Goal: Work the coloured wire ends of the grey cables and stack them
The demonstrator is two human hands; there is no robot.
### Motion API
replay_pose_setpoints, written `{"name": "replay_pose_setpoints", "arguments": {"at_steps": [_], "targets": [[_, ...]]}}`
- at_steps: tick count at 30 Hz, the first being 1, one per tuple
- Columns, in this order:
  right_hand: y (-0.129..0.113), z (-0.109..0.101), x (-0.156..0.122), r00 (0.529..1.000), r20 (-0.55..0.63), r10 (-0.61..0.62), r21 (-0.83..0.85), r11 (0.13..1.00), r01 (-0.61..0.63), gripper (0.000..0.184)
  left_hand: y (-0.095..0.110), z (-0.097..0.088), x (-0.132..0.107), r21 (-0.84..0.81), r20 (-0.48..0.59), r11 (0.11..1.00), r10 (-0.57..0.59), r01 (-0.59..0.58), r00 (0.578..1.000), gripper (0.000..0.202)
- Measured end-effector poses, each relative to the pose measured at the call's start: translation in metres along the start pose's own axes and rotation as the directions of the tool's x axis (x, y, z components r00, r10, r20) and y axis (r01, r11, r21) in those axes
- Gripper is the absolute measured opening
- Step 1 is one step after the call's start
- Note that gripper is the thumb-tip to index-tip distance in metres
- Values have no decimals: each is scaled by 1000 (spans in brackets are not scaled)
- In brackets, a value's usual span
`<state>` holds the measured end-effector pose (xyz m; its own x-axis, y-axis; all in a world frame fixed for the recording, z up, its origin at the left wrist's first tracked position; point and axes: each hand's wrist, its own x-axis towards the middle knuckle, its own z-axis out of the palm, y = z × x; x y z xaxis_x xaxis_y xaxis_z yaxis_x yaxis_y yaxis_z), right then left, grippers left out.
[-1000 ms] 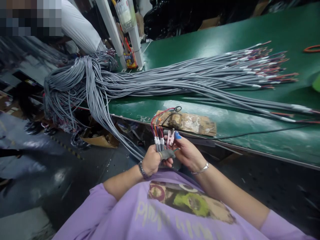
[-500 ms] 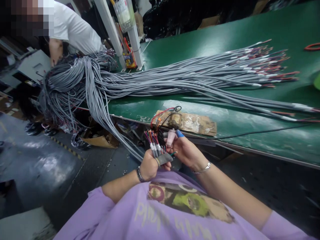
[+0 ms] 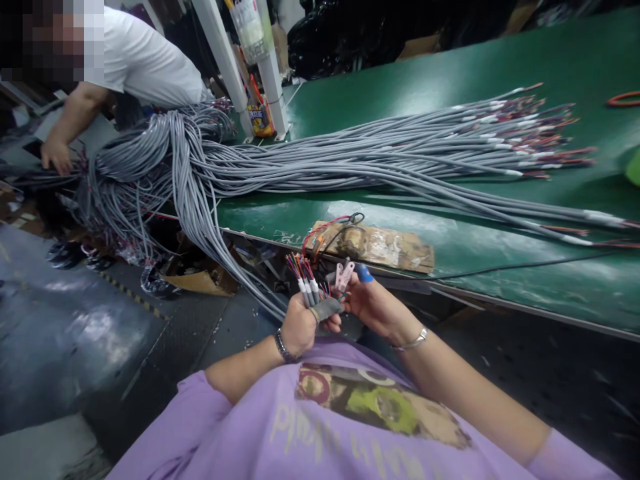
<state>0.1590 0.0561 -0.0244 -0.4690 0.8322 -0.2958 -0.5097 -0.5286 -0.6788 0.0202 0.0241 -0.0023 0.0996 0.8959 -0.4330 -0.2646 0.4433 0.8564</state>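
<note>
My left hand (image 3: pixel 300 327) is closed around the ends of a few grey cables (image 3: pixel 311 293), whose coloured wires stick up above my fist. A grey cover sits on its thumb. My right hand (image 3: pixel 373 303) is closed on a small pink clip (image 3: pixel 344 275), held right beside the wire ends. A blue cover is on its fingertip (image 3: pixel 364 272). Thin red and black leads run from the clip up to a taped brown pad (image 3: pixel 380 245) on the table edge.
A big bundle of grey cables (image 3: pixel 350 160) lies across the green table (image 3: pixel 500 253) and hangs over its left end. A person in a white shirt (image 3: pixel 145 60) reaches into the cables at far left. White posts (image 3: pixel 273 80) stand behind.
My hands stay close together; the pink clip has shifted slightly and now shows open jaws. The person at far left has leaned in and put a hand on the hanging cables.
</note>
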Motion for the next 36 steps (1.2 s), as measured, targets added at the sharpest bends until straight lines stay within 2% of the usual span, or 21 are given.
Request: {"name": "replay_pose_setpoints", "arguments": {"at_steps": [4, 12, 19, 24, 27, 32, 36], "targets": [[-3, 6, -13, 999, 54, 7, -100, 995, -2, 43, -1, -2, -1, 24, -20, 1000, -13, 13, 1000, 46], [-3, 13, -20, 996, 84, 10, -117, 993, 0, 27, -4, -4, -3, 57, 15, 998, -31, 30, 999, 46], [0, 9, -22, 986, 166, 22, -144, 990, 2, 31, -4, -8, -4, 76, 80, 996, -42, 36, 996, 49], [7, 1, -22, 999, 18, -50, -236, 970, 53, 37, -3, -7, -4, 66, 43, 996, -60, 57, 997, 49], [13, -1, -23, 995, -46, -88, -236, 969, 75, 35, -3, -6, -3, 55, 17, 996, -64, 63, 998, 50], [27, 4, -22, 981, -156, -115, -63, 992, 106, 28, -7, -6, -1, 62, 31, 997, -55, 53, 998, 49], [24, -3, -14, 926, -326, -192, 105, 966, 237, 21, -8, -6, -5, 110, 78, 992, -77, 69, 994, 48]]}}
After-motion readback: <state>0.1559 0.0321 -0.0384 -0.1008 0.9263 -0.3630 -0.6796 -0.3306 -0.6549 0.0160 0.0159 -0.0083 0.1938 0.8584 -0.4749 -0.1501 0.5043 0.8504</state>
